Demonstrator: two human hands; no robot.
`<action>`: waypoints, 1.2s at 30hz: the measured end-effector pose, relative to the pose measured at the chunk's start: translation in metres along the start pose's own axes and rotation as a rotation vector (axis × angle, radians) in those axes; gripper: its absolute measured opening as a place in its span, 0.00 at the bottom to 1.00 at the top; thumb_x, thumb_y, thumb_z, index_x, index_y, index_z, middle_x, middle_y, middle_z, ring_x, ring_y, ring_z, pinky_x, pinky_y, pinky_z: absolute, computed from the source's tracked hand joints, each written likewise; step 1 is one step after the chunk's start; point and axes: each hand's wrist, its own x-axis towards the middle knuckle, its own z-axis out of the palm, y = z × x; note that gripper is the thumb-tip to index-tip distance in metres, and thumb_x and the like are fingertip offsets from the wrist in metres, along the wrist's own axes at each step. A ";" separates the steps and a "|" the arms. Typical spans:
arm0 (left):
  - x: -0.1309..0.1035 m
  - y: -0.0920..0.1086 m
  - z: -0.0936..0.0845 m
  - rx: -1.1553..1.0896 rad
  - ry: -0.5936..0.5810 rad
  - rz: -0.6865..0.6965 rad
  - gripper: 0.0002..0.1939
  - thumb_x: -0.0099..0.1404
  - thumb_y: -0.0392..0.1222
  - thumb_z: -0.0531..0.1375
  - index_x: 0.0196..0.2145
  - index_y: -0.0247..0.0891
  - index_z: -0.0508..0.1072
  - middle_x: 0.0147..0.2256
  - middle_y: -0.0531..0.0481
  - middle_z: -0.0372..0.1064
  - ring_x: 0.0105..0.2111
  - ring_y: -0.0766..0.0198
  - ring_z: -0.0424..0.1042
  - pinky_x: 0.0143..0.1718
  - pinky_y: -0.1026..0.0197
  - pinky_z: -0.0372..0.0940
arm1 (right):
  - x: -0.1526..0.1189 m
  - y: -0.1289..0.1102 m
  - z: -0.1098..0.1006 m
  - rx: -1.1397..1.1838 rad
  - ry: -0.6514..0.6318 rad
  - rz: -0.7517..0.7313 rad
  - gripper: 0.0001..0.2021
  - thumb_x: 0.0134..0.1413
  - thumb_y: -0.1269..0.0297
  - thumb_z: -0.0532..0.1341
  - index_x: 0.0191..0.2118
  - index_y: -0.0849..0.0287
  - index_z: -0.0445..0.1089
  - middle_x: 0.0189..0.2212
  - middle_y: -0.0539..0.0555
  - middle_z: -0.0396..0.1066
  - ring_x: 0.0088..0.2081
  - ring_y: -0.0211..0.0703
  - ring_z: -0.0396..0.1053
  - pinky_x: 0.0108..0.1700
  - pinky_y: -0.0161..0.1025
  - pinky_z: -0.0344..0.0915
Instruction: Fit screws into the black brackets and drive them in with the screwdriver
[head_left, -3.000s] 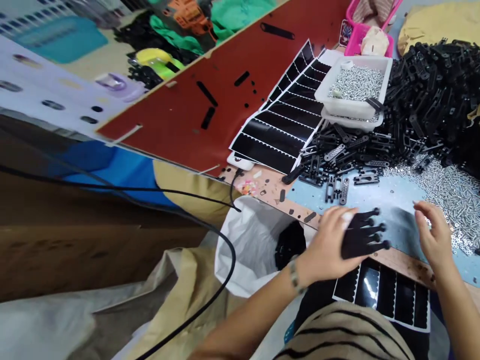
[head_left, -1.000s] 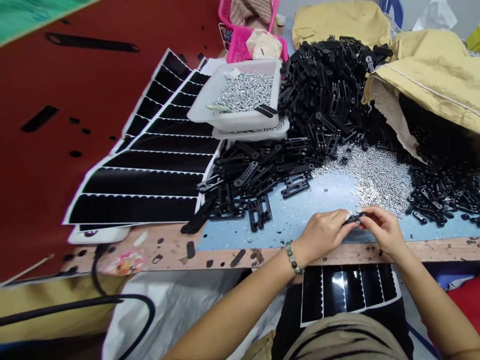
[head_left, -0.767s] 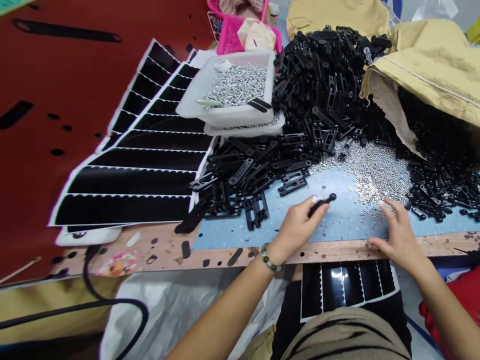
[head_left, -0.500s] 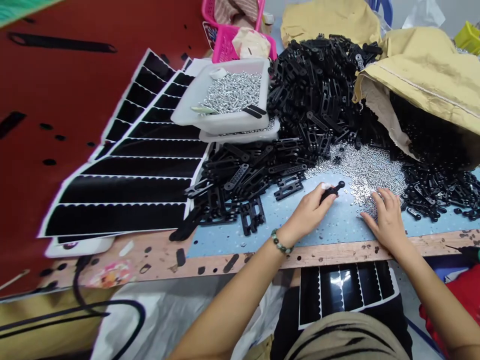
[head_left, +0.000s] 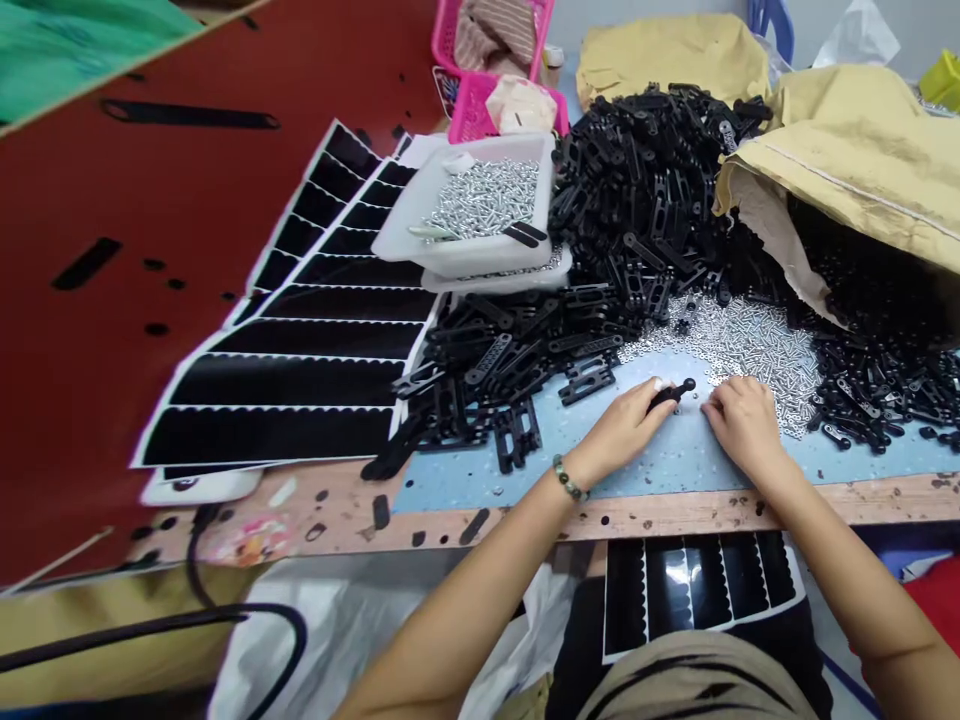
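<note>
My left hand [head_left: 627,420] is closed around a small black plastic part [head_left: 673,394], whose rounded, ball-like end points up and to the right. Just to its right, my right hand [head_left: 744,422] is over the blue table surface with thumb and fingers pinched together. Whatever sits in that pinch, if anything, is too small or hidden. Behind the right hand spreads a pile of silver screws and nuts [head_left: 765,340]. Small black parts with round ends [head_left: 874,390] lie to the right of it.
A heap of black slotted parts [head_left: 637,190] rises at the back, beside an open paper sack [head_left: 862,150]. White tubs [head_left: 457,255] hold screws. Black sticker sheets [head_left: 300,380] lie on the left, and another sheet [head_left: 701,585] rests on my lap.
My right hand has come away from the screws and nuts toward my left hand, its spread fingers now pinched. The left hand keeps the black part. The view has shifted slightly.
</note>
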 end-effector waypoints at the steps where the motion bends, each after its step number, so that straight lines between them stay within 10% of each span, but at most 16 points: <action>1: -0.001 -0.001 -0.004 0.000 0.044 0.013 0.08 0.69 0.42 0.51 0.43 0.38 0.67 0.41 0.48 0.67 0.43 0.60 0.68 0.48 0.55 0.63 | -0.001 0.001 -0.002 0.040 0.014 0.002 0.06 0.59 0.64 0.58 0.33 0.58 0.70 0.33 0.56 0.70 0.38 0.49 0.63 0.45 0.47 0.57; 8: 0.006 -0.008 -0.006 0.161 -0.040 0.160 0.08 0.67 0.39 0.56 0.43 0.39 0.72 0.39 0.48 0.67 0.43 0.59 0.66 0.47 0.55 0.62 | -0.006 0.003 -0.004 0.365 0.157 -0.100 0.11 0.63 0.68 0.51 0.48 0.58 0.67 0.41 0.58 0.71 0.44 0.48 0.66 0.46 0.46 0.62; 17: 0.013 -0.023 -0.008 0.326 -0.247 0.257 0.11 0.67 0.40 0.57 0.47 0.40 0.72 0.41 0.47 0.68 0.43 0.58 0.65 0.47 0.55 0.58 | -0.021 0.004 0.018 0.309 0.033 -0.204 0.10 0.63 0.65 0.55 0.43 0.57 0.73 0.37 0.57 0.73 0.40 0.48 0.66 0.43 0.46 0.66; 36: 0.015 -0.021 -0.014 0.284 -0.269 0.277 0.11 0.68 0.36 0.55 0.45 0.43 0.73 0.41 0.48 0.68 0.44 0.59 0.65 0.48 0.55 0.58 | -0.023 -0.009 0.015 0.227 0.076 -0.193 0.10 0.63 0.65 0.54 0.42 0.58 0.72 0.35 0.57 0.73 0.37 0.48 0.65 0.41 0.44 0.64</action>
